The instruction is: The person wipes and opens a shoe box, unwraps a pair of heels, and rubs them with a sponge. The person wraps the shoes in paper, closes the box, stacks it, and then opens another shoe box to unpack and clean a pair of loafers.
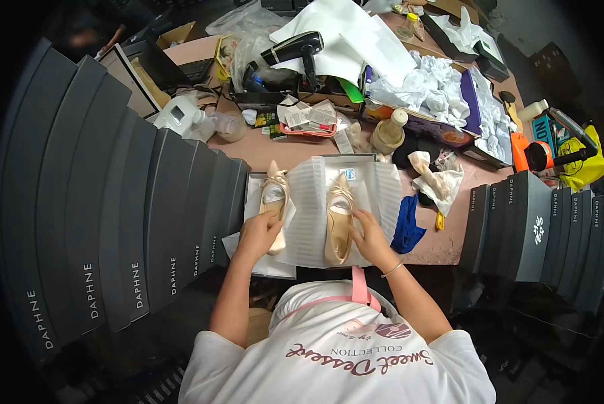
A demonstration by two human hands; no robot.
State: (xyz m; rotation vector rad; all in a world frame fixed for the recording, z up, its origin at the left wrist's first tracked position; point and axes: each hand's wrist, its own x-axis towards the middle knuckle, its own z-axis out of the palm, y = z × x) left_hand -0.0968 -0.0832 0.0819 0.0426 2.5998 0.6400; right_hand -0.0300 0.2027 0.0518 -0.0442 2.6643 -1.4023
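Note:
Two beige pointed-toe shoes with bows lie toes away from me on white wrapping paper (306,202) in an open shoebox (359,159). Pale stuffing shows inside both. My left hand (260,232) is at the left shoe (275,192), its fingers curled at the shoe's opening. Beside the right shoe (339,232) is my right hand (374,241), thumb and forefinger apart near its side edge. Whether that hand presses on the shoe is hard to tell.
Stacked dark shoeboxes (123,209) rise on the left, and more boxes (511,222) stand on the right. Behind are a hair dryer (295,48), a red basket (308,131), a bottle (389,131) and a box of crumpled paper (423,91). A blue cloth (407,225) lies at right.

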